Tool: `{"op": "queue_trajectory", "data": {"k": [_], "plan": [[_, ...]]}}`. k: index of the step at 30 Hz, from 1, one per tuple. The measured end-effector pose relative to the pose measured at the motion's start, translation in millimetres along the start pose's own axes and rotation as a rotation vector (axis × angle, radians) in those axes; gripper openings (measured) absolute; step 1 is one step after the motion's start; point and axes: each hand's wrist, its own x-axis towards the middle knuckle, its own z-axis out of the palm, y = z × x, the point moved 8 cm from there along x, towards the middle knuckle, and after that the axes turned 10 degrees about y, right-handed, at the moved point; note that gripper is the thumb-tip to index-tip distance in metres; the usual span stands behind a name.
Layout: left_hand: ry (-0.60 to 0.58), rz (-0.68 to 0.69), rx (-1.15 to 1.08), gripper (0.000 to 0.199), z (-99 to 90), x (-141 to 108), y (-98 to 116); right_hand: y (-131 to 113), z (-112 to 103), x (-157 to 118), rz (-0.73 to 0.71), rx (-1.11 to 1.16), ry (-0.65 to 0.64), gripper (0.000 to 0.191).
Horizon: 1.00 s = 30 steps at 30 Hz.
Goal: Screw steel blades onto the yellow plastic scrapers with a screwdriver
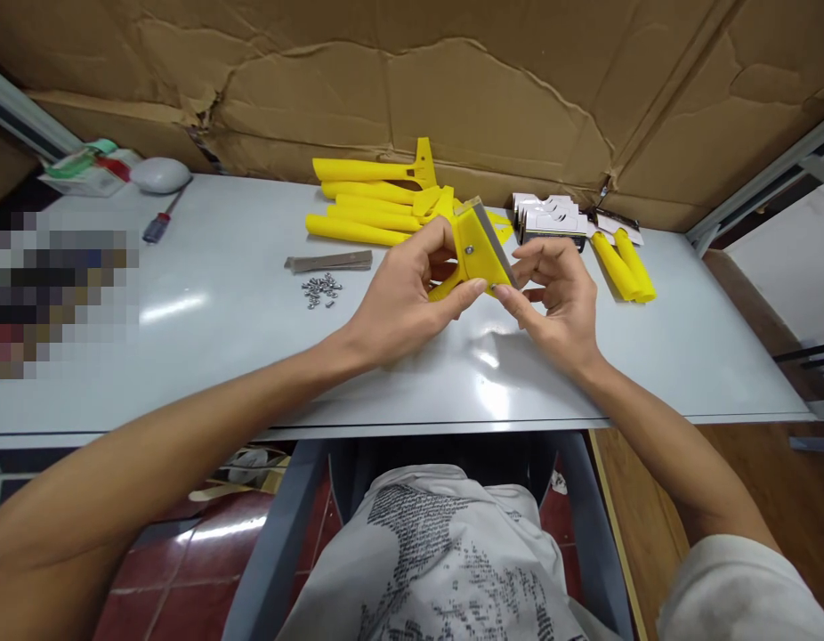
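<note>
My left hand (412, 289) is closed around a yellow plastic scraper (475, 249), raised above the table with its head tilted. A grey metal blade (493, 233) runs along the head's edge, and one screw (469, 250) sits in its face. At the lower corner my right hand (552, 298) pinches the scraper, its thumb against a second small screw (494, 287); the right fingertips are partly hidden by the blade. On the table to the left lie a pile of small metal screws (322, 289) and a stack of grey blades (328, 262).
Several yellow scraper handles (365, 230) lie at the back, against cardboard (479, 98). Packaged white-and-black cards (551, 220) and two yellow handles (622, 267) are at right. A screwdriver (159, 224), a white rounded object (159, 174) and a small box (92, 174) stand back left.
</note>
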Motion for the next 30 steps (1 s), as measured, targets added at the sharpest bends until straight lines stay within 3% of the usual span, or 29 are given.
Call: {"op": "queue_trajectory", "data": {"k": [2,8,12,15,17,21,22,24,27,28,30], "plan": [[0.002,0.03,0.026,0.042,-0.5,0.8,-0.5,0.5,1.9,1.1,0.008,-0.045,-0.034,0.047],[-0.014,0.16,0.18,0.039,-1.6,1.7,-1.0,-14.3,-1.4,0.7,-0.166,-0.133,-0.012,0.029],[-0.003,0.391,0.374,0.026,-3.9,0.0,8.2,-18.8,-2.9,-0.4,-0.335,-0.188,0.011,0.02],[0.028,0.602,0.5,0.021,-5.1,-4.3,14.0,-19.8,-1.1,4.2,-0.419,-0.202,-0.111,0.013],[0.055,0.746,0.555,0.019,-5.4,-9.5,14.4,-19.3,-7.3,13.2,-0.394,-0.268,-0.184,0.014],[-0.032,0.956,0.74,0.003,3.5,-19.8,-2.0,-9.4,-60.9,43.9,-0.162,-0.689,0.028,0.017],[-0.077,0.995,0.807,0.006,6.8,-21.5,-8.2,-1.1,-71.9,48.8,-0.083,-0.859,0.019,0.019],[-0.135,1.086,0.908,0.012,11.4,-24.5,-16.9,23.8,-86.0,52.9,0.084,-1.127,-0.122,0.038],[-0.125,1.196,0.943,0.021,12.7,-26.0,-18.6,56.0,-88.0,49.9,0.191,-1.208,-0.395,0.07],[-0.113,1.221,0.935,0.023,13.0,-26.3,-17.4,60.5,-86.2,49.4,0.183,-1.188,-0.441,0.073],[-0.1,1.265,0.919,0.028,14.7,-27.7,-14.8,59.3,-84.2,51.3,0.158,-1.106,-0.415,0.072]]}}
